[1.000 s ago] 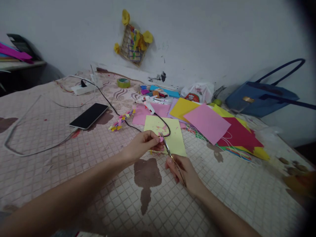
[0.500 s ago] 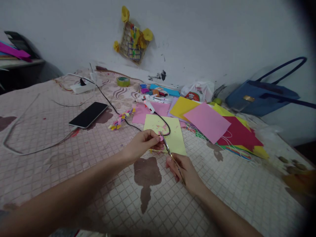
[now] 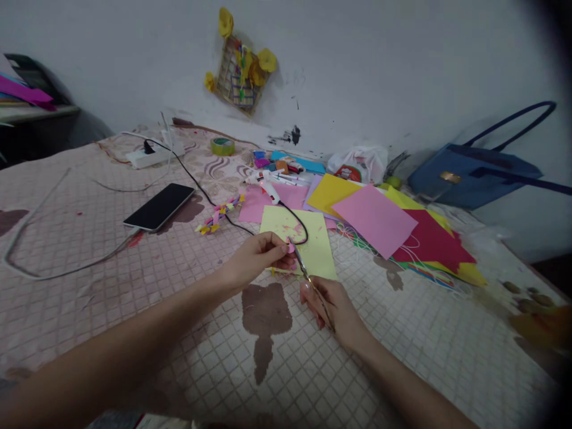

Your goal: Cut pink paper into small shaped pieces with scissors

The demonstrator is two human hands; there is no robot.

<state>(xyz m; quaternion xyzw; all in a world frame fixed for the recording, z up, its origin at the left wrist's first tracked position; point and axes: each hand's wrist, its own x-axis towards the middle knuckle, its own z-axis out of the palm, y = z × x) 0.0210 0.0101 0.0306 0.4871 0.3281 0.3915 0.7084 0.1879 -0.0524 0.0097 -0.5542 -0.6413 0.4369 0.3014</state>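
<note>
My left hand [image 3: 263, 253] pinches a small pink paper piece [image 3: 291, 248] between thumb and fingers. My right hand [image 3: 329, 307] is closed around a pair of scissors [image 3: 300, 261], whose blades point up and left and reach the pink piece. Both hands are over the near edge of a pale yellow sheet [image 3: 317, 238], on which tiny pink scraps lie. The black cord of a white glue gun [image 3: 269, 192] loops across that sheet. Left of the sheet lies a garland of yellow, pink and purple paper bits [image 3: 218, 215].
A tablet [image 3: 159, 206] with a white cable lies to the left. A power strip [image 3: 154, 156] and a roll of tape [image 3: 222, 146] sit farther back. Coloured sheets [image 3: 375, 220] and white string spread to the right, before a blue bag [image 3: 473, 176]. A woven decoration [image 3: 243, 80] hangs on the wall.
The pink piece between my left fingers has shifted slightly at the scissor tips. Both hands otherwise stay nearly in place, and the view moves a little.
</note>
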